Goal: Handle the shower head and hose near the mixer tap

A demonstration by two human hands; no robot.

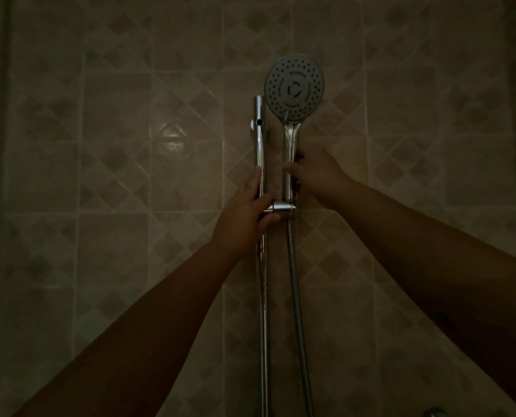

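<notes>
— Any writing you can read here?

— Only marks on the shower head (294,87). At the middle of its face stands one pale sign shaped like a letter C, an open ring.

— And around that sign?

— Small raised marks sit in arcs above, below and to both sides of it, but they are too small and dim to read.

— Anything elsewhere?

— No readable text away from the shower head.

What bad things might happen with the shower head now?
The right hand grips only the slim chrome handle of the shower head; it might slip and drop, yanking the hose. The left hand grips the holder on the rail, so fingers could get pinched. Dim light hides details.
</notes>
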